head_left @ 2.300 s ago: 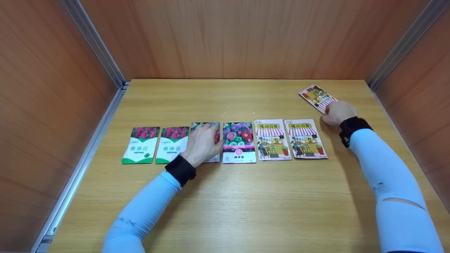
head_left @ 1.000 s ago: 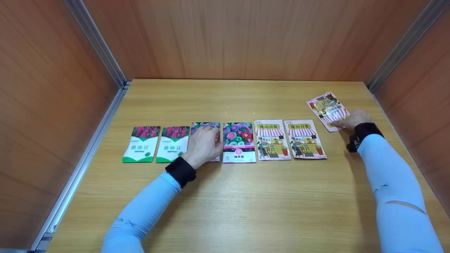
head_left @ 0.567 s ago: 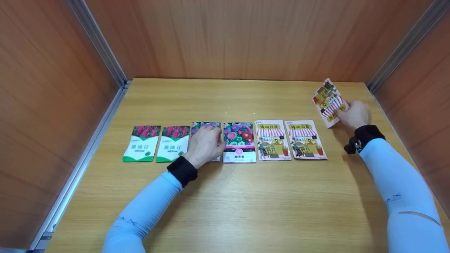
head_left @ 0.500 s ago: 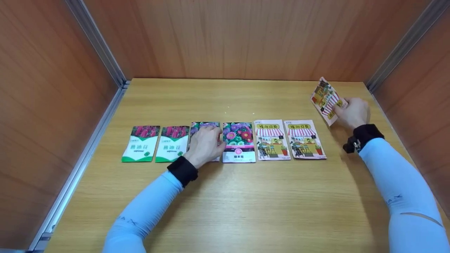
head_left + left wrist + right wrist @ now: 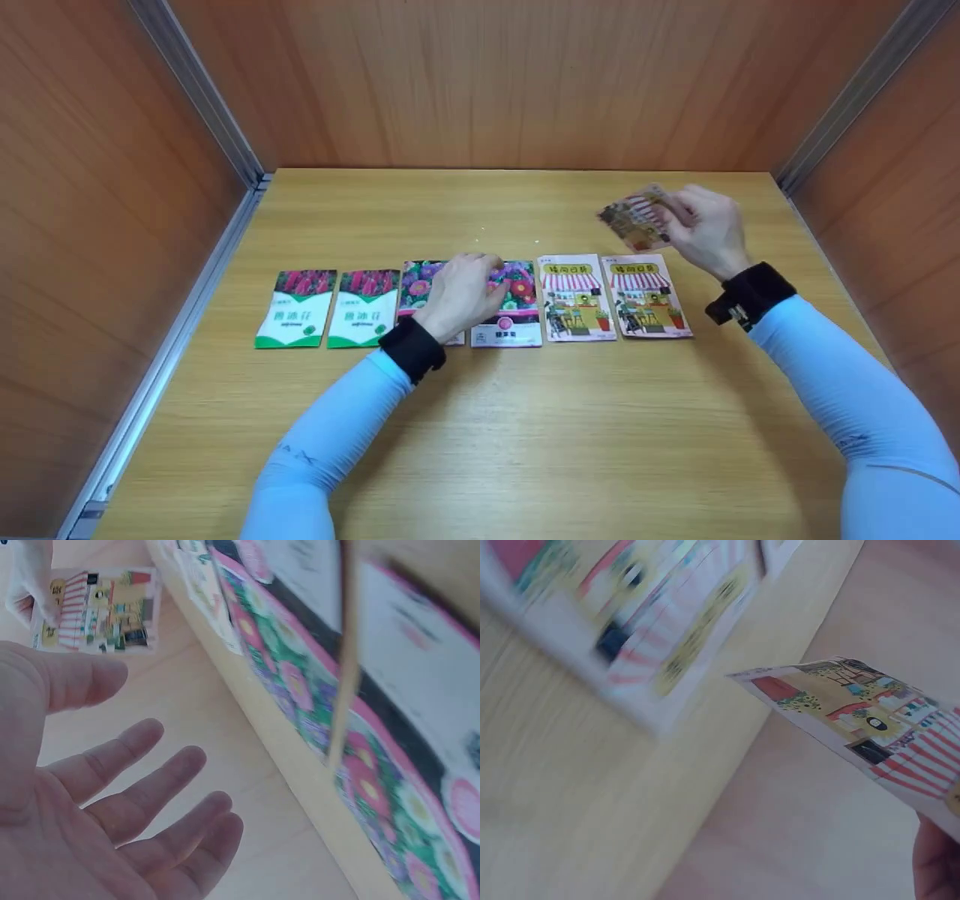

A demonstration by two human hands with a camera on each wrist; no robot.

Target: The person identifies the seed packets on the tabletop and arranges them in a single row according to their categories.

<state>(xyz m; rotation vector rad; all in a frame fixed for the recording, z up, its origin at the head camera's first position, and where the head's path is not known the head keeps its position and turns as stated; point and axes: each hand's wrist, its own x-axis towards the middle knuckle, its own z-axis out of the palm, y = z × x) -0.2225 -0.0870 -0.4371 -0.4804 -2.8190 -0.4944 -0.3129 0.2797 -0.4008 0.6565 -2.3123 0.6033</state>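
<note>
My right hand (image 5: 709,229) pinches a seed packet (image 5: 636,221) with a pink-striped awning print by one end, raised and tilted behind the row's right end. The right wrist view shows this held packet (image 5: 840,709) angled, with a fingertip below it. My left hand (image 5: 461,296) hovers over two flower-print packets, the left one (image 5: 418,281) and the right one (image 5: 506,334), partly covering both. Its fingers (image 5: 142,806) are spread and slightly bent, with nothing between them. Two matching awning packets, one (image 5: 577,300) beside the other (image 5: 646,300), lie right of the flower packets.
Two green-and-white packets, an outer one (image 5: 296,311) and an inner one (image 5: 365,311), form the row's left end. Wood-grain panels enclose the table (image 5: 525,435) at the back (image 5: 480,82) and both sides. Tiny white specks lie behind the row.
My right hand has lifted the awning packet from the back right and carried it leftward, turning it. My left hand has shifted slightly right, uncovering more of the left flower packet.
</note>
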